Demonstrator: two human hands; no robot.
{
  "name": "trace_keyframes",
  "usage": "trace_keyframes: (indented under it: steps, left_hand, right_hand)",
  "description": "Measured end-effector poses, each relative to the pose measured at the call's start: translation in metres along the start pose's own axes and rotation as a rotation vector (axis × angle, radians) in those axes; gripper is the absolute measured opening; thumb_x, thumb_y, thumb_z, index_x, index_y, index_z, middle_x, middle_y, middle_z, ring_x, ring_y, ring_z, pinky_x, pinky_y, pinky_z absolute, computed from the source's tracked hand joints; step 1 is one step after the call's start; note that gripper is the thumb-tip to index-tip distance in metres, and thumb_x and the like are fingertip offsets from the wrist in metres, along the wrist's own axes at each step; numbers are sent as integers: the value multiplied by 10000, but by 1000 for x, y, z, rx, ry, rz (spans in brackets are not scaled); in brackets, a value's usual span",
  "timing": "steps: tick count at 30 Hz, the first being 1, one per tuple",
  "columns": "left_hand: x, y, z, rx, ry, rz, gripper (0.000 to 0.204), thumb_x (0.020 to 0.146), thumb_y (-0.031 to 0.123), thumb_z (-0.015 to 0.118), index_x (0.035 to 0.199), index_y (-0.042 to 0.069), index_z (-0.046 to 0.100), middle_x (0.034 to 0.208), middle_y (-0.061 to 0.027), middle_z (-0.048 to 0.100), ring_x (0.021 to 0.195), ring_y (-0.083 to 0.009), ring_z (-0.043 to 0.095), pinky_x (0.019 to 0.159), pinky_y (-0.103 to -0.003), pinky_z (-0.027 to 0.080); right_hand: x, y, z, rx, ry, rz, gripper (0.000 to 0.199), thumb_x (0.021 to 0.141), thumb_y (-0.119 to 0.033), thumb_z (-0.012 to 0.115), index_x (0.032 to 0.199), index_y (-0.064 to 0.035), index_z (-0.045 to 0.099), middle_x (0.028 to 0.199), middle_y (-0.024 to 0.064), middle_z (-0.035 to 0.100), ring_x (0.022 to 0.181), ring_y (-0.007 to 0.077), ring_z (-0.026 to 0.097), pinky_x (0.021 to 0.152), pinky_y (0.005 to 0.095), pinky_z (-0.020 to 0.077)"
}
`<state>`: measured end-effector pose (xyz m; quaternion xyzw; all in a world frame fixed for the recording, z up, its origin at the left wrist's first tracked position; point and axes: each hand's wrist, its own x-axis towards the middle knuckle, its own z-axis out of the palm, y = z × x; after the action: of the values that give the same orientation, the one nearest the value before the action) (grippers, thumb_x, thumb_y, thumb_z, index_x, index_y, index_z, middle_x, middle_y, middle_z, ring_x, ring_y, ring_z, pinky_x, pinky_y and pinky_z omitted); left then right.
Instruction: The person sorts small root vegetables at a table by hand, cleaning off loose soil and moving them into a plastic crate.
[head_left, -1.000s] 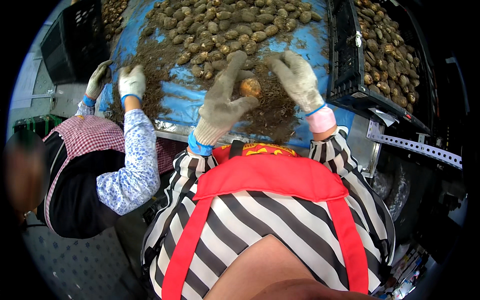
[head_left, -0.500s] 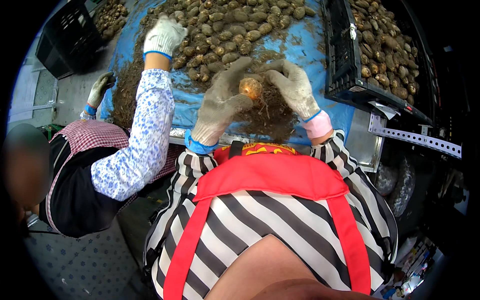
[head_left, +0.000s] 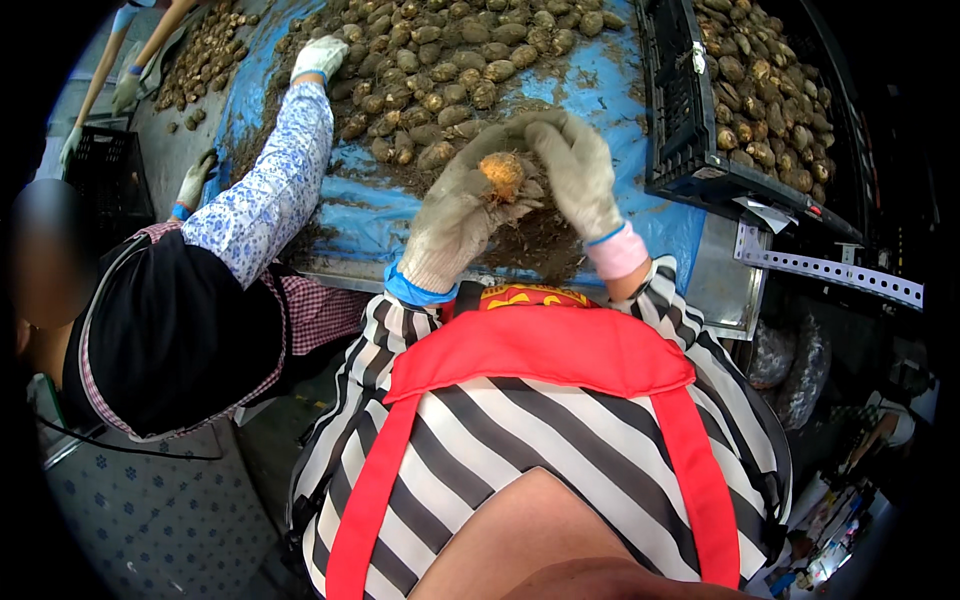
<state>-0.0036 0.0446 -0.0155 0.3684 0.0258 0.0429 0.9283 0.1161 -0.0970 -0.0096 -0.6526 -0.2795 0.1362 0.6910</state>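
A round taro [head_left: 502, 175], orange-brown and fibrous on the side facing me, is cupped in my left hand [head_left: 445, 215]. Both hands wear soiled, whitish knit gloves. My right hand [head_left: 583, 175] curls in from the other side, its fingers bent against the taro and the left fingertips. Some of its fingertips are hidden behind the taro. Loose soil and root bits [head_left: 535, 245] lie on the blue sheet [head_left: 360, 225] below my hands. Beyond them spreads a large heap of brown taros [head_left: 455, 75].
A black crate [head_left: 685, 160] full of taros stands at the right, beside a perforated metal strip [head_left: 830, 268]. At my left a co-worker's gloved hand [head_left: 318, 58] reaches to the heap. Another black crate [head_left: 110, 165] and a smaller taro pile [head_left: 200, 60] lie far left.
The taro has turned in my left hand, showing a more fibrous face. My right hand has moved left, closing in on it. The co-worker leans farther forward; other arms appear at the far left.
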Motion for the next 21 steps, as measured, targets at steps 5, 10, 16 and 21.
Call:
trace_keyframes:
  steps: [5,10,16,21]
  left_hand:
    - [6,0,-6,-42,-40,9,802,929,330,742,1534,-4,336,1361,-184,577,1172,-298,648,964,-420,589]
    - [7,-14,-10,-146,68,20,747,941,284,723,1505,-38,355,1374,-214,566,1151,-325,663,956,-429,590]
    - [8,-18,-13,-285,-138,-118,622,1032,329,559,1488,-44,358,1385,-258,553,1132,-370,671,924,-480,595]
    - [10,-16,-13,-364,-19,-148,586,1079,390,435,1465,-43,352,1328,-278,579,1055,-392,698,907,-509,601]
  right_hand:
    - [6,12,-23,260,-66,1,263,1043,-115,506,1183,45,662,1188,128,708,1114,203,638,958,318,511]
    - [-13,-16,1,-121,-101,-225,331,938,-46,619,1264,-13,665,1299,150,650,1221,252,602,1010,379,510]
    - [5,4,-5,-51,-21,88,233,1021,-134,543,1052,11,723,1130,118,728,1027,223,674,927,343,525]
    - [7,12,-16,320,-60,0,331,1075,-225,495,1063,29,706,1253,152,683,1131,200,641,1020,365,486]
